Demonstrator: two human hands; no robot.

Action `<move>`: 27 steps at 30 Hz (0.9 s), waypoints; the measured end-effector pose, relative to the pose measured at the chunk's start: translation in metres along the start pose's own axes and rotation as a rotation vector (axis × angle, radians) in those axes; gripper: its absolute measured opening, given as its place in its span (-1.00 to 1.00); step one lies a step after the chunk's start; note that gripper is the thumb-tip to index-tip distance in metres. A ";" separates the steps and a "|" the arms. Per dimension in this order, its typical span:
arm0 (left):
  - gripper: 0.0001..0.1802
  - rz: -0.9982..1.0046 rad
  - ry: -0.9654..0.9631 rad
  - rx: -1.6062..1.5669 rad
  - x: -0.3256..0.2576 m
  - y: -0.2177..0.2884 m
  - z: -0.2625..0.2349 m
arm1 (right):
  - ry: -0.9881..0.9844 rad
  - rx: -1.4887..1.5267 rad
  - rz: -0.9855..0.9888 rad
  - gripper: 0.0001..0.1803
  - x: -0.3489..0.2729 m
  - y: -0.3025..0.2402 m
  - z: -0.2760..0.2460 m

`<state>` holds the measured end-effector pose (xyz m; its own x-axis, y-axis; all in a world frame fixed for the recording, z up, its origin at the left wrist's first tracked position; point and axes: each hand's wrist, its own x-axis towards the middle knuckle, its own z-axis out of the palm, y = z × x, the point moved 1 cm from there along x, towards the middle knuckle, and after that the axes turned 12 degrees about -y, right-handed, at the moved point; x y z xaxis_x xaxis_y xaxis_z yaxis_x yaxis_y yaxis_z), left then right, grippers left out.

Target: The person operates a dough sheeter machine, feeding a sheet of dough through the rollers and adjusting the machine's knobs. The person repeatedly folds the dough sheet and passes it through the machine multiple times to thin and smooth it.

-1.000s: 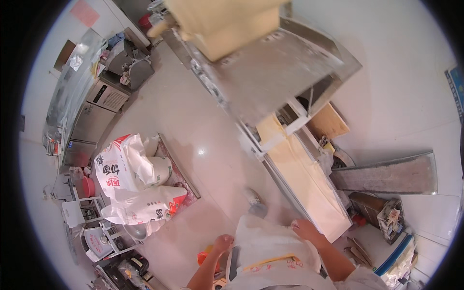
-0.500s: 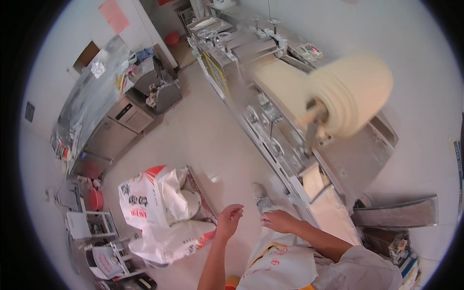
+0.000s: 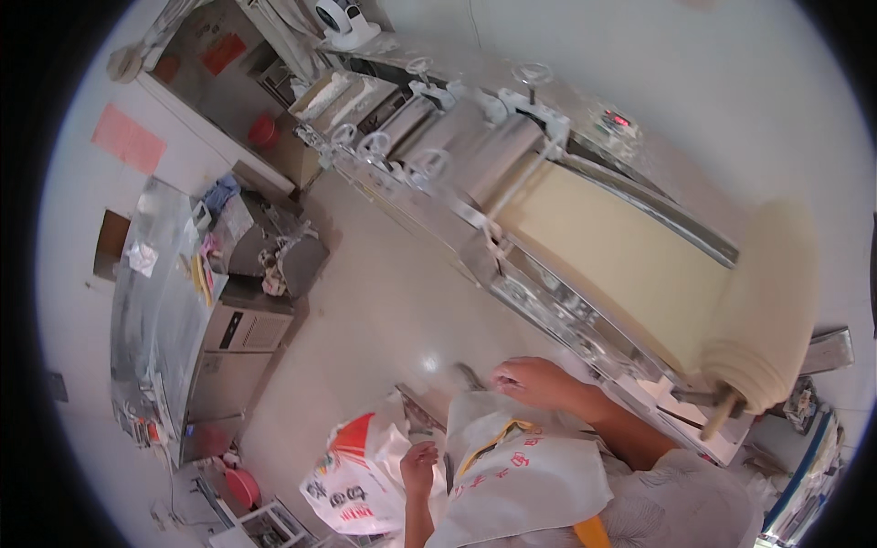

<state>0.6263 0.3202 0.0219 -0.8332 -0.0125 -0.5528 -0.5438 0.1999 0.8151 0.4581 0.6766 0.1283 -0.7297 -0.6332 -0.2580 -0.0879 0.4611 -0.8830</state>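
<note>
My left hand [image 3: 420, 468] hangs low beside a white and red printed sack [image 3: 352, 479], its fingers loosely apart and nothing in it. My right hand [image 3: 533, 380] is in front of my white apron [image 3: 521, 475], fingers curled in, with nothing visible in them. To the right, a long pale dough sheet [image 3: 621, 260] lies on the bed of a metal rolling machine [image 3: 512, 151]. At the machine's near end the sheet meets a thick roll of dough [image 3: 767, 310] wound on a rod [image 3: 722, 416]. Neither hand touches the dough.
Handwheels [image 3: 429, 164] stick up from the machine's rollers. At the left stands a steel worktable [image 3: 164, 274] with a grey machine [image 3: 247, 233] at its end. A pink basin [image 3: 242, 489] is at the lower left. Beyond lies a doorway [image 3: 219, 82]. A white camera-like device [image 3: 345, 26] stands at the back.
My view has swung, so the machine shows more to the centre and the sack lower. The dough roll appears farther right and lower. My left hand has dropped lower; my right hand stays curled.
</note>
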 end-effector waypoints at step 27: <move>-0.77 0.608 -0.335 0.252 0.578 0.534 -0.161 | 1.798 0.349 0.717 -0.69 0.234 -0.031 -0.109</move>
<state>-0.1615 0.2616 0.1653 -0.8829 0.4639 -0.0725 0.0771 0.2957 0.9522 0.2162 0.5815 0.1378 -0.3109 0.9439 -0.1114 0.4378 0.0382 -0.8983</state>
